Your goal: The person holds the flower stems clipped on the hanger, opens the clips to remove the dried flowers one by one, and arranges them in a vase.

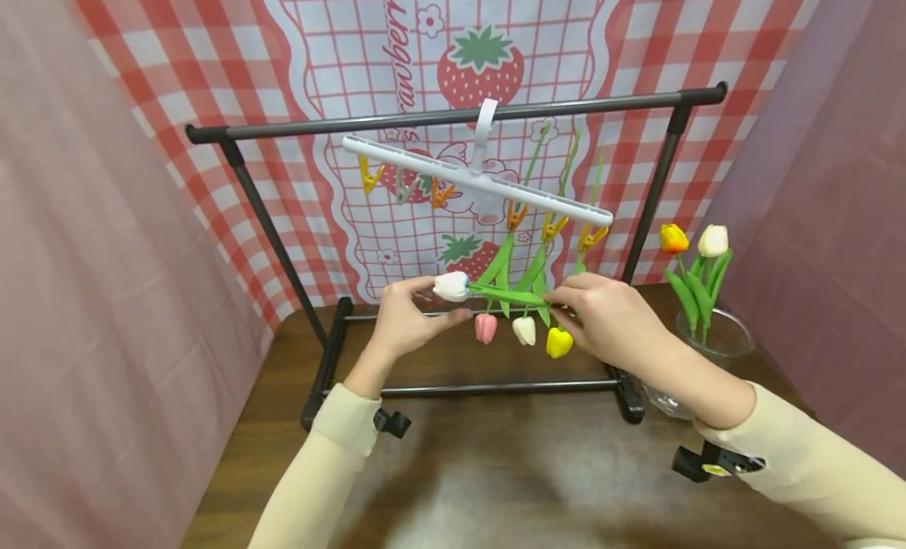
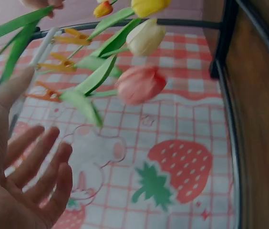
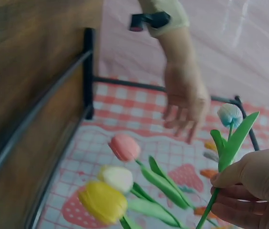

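My right hand (image 1: 607,317) pinches the green stem of an artificial tulip (image 1: 451,287), white with a bluish base. In the right wrist view the tulip (image 3: 230,116) points up, its leaves above the thumb. My left hand (image 1: 405,322) is beside the bloom in the head view; the left wrist view shows its fingers (image 2: 39,157) spread loosely around nothing. Behind the hands, a pink tulip (image 1: 485,328), a cream tulip (image 1: 524,330) and a yellow tulip (image 1: 559,343) hang blooms down from clips on a white hanger (image 1: 477,179).
The hanger hooks over a dark metal rack (image 1: 297,126). Its left half carries a yellow clip (image 1: 368,174), a grey clip (image 1: 405,187) and an orange clip (image 1: 442,193), holding nothing. At right, a glass vase (image 1: 736,337) holds an orange-yellow tulip (image 1: 674,238) and a white tulip (image 1: 712,241).
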### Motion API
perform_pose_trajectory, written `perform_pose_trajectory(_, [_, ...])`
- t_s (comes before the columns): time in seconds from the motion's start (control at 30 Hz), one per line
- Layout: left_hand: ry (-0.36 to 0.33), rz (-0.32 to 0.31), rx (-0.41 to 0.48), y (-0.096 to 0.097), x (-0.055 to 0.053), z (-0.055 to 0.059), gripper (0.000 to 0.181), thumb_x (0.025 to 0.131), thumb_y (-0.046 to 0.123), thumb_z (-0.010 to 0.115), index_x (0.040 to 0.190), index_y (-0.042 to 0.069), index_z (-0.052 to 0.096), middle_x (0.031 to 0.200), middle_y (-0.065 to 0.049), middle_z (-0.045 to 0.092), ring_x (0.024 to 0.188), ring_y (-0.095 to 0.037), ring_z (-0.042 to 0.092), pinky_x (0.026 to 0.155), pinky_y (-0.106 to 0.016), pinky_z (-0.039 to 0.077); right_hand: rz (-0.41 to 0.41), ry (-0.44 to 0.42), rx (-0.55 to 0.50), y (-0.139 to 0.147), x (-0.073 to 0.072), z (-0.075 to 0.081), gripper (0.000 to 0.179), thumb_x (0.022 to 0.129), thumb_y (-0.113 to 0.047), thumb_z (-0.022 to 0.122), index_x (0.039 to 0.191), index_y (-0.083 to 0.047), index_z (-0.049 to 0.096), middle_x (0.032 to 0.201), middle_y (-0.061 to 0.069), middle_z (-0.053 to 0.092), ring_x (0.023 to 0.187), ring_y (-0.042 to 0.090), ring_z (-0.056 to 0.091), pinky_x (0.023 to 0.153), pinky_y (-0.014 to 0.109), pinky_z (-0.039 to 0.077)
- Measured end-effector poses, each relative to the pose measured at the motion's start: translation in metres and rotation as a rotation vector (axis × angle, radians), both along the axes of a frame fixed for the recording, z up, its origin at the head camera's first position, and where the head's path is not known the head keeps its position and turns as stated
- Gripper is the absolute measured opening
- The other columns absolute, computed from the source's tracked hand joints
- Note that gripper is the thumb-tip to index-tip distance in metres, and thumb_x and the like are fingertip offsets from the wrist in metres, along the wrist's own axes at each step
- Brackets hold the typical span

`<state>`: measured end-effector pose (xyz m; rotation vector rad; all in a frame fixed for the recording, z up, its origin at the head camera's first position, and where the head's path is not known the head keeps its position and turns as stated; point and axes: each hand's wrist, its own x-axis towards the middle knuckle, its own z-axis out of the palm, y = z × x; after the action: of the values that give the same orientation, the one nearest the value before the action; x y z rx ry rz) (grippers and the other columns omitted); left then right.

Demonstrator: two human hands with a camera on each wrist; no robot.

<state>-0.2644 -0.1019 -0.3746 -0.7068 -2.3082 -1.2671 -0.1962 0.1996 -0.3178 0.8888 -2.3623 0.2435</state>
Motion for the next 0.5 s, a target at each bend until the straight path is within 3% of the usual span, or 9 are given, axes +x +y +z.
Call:
perform_pose_trajectory(0.1, [-0.083,0.037,0.03,0.016,-0.007,-0.005,0.052,0.077,0.032,0.096,0.121,0.01,0.08,0.102,-0.012,0.083,0.089,-0.031,0.079,0.08,-0.05,0.064,-0.02,0.026,-0.076,0.013,-0.002,0.009,0.018,0.083,-0.003,0.088,0.1,-0.004,0.082,0.089,0.01,0.078,0.071,0.02,0.07,0.061,0.039,0.059])
perform_pose_trajectory(0.2, [-0.144,0.077,0.017,0.031,-0.014,-0.012,0.065,0.08,0.036,0.094,0.136,0.012,0.073,0.117,-0.01,0.081,0.098,-0.033,0.078,0.086,-0.049,0.063,-0.037,0.068,-0.161,0.027,-0.005,0.021,0.019,0.081,-0.001,0.087,0.099,-0.004,0.083,0.085,0.01,0.079,0.066,0.019,0.071,0.059,0.036,0.057])
perform_pose_trajectory(0.27, [-0.177,0.094,0.005,0.04,-0.019,-0.019,0.07,0.081,0.038,0.094,0.141,0.012,0.069,0.124,-0.01,0.079,0.103,-0.033,0.077,0.09,-0.049,0.061,-0.053,0.092,-0.211,0.035,-0.006,0.03,0.02,0.081,0.0,0.087,0.1,-0.004,0.083,0.085,0.01,0.08,0.067,0.021,0.073,0.062,0.025,0.057])
perform_pose_trajectory(0.37, [-0.219,0.098,0.008,0.05,-0.022,-0.03,0.071,0.083,0.039,0.092,0.142,0.012,0.067,0.129,-0.01,0.078,0.108,-0.032,0.075,0.094,-0.047,0.06,-0.093,0.118,-0.276,0.046,-0.006,0.043,0.02,0.082,0.0,0.085,0.101,-0.004,0.084,0.086,0.011,0.081,0.069,0.022,0.075,0.07,0.003,0.044])
perform_pose_trajectory(0.43, [-0.249,0.085,0.026,0.055,-0.023,-0.035,0.068,0.084,0.038,0.092,0.141,0.011,0.067,0.127,-0.01,0.078,0.11,-0.032,0.074,0.097,-0.048,0.059,-0.124,0.128,-0.324,0.052,-0.005,0.049,0.02,0.083,-0.001,0.084,0.103,-0.004,0.084,0.089,0.013,0.082,0.071,0.005,0.074,0.074,-0.007,0.035])
perform_pose_trajectory(0.5, [-0.281,0.068,0.049,0.058,-0.022,-0.04,0.065,0.085,0.035,0.091,0.14,0.011,0.067,0.125,-0.01,0.079,0.113,-0.033,0.074,0.099,-0.049,0.059,-0.141,0.146,-0.372,0.059,-0.004,0.054,0.018,0.084,-0.002,0.084,0.103,-0.003,0.084,0.089,0.015,0.082,0.073,-0.015,0.066,0.075,-0.009,0.032])
